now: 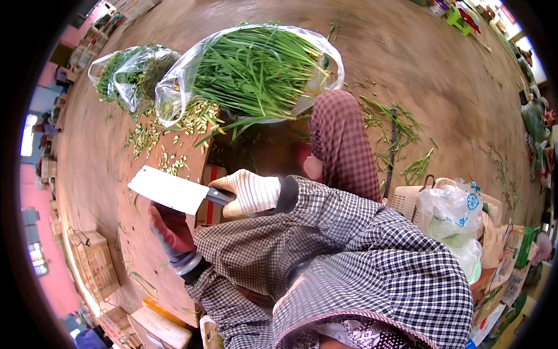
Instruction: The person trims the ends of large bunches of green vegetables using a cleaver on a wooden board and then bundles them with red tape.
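My right hand (251,193), in a white striped knit glove, is closed around the dark handle of a cleaver (168,189). The wide, pale blade points left over a reddish-brown wooden board (136,232). Just below the blade is my left hand (172,235), in a dark red and grey glove. The blade covers part of its fingers, so their closing is unclear. Short cut stem pieces (174,163) lie scattered on the board beyond the cleaver. Long green leafy stalks (250,72) fill a clear plastic bag at the board's far end.
A second clear bag of greens (136,75) stands farther left. Loose green stalks (407,128) litter the brown floor at right. Near my right side, a pale plastic basket (405,200) stands by a filled plastic bag (450,212). A wooden crate (93,264) is at left.
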Action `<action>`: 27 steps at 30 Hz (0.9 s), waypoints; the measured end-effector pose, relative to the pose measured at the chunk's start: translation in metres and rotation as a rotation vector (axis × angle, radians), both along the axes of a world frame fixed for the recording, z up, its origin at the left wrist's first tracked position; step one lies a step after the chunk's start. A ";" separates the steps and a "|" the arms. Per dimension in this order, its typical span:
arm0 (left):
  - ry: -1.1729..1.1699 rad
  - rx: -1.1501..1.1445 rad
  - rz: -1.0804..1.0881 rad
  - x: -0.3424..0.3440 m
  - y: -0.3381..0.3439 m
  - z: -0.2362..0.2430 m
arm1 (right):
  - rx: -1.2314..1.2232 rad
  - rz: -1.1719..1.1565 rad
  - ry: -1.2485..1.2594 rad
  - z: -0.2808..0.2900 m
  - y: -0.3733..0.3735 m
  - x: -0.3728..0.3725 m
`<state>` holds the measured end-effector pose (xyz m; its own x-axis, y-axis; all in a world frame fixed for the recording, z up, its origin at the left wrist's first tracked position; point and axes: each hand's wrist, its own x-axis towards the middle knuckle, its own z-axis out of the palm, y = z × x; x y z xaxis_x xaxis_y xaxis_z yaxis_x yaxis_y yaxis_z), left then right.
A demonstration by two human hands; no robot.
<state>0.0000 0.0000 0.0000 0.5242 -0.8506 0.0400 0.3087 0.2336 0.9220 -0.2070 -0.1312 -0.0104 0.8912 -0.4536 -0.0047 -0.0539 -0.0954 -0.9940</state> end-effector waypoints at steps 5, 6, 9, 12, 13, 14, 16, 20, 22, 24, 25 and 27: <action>0.023 0.070 0.069 -0.018 -0.022 0.002 | 0.089 -0.079 -0.062 -0.010 -0.012 -0.017; -0.038 0.086 0.086 -0.030 -0.022 0.005 | 0.118 -0.085 0.037 -0.003 -0.015 -0.027; -0.062 0.118 0.137 -0.017 -0.017 -0.017 | -0.072 -0.210 0.070 -0.031 -0.026 -0.020; -0.093 0.256 0.030 -0.011 -0.015 -0.044 | -0.218 -0.295 0.139 -0.060 -0.038 -0.005; -0.108 0.322 0.022 -0.019 -0.018 -0.046 | -0.274 -0.306 0.170 -0.064 -0.040 0.003; -0.123 0.388 0.014 -0.034 -0.019 -0.050 | -0.278 -0.301 0.150 -0.068 -0.043 0.013; -0.122 0.456 -0.053 -0.052 -0.030 -0.069 | -0.370 -0.312 0.173 -0.079 -0.056 0.037; -0.121 0.448 -0.158 -0.052 -0.048 -0.103 | -0.507 -0.239 0.232 -0.097 -0.079 0.085; 0.170 0.441 -0.199 -0.043 -0.058 -0.109 | -0.547 -0.239 0.210 -0.102 -0.090 0.106; 0.321 0.435 -0.194 -0.038 -0.065 -0.112 | -0.562 -0.219 0.182 -0.115 -0.098 0.124; 0.324 0.430 -0.174 -0.041 -0.068 -0.111 | -0.556 -0.186 0.179 -0.120 -0.105 0.133; 0.321 0.419 -0.127 -0.045 -0.072 -0.111 | -0.588 -0.226 0.175 -0.129 -0.113 0.151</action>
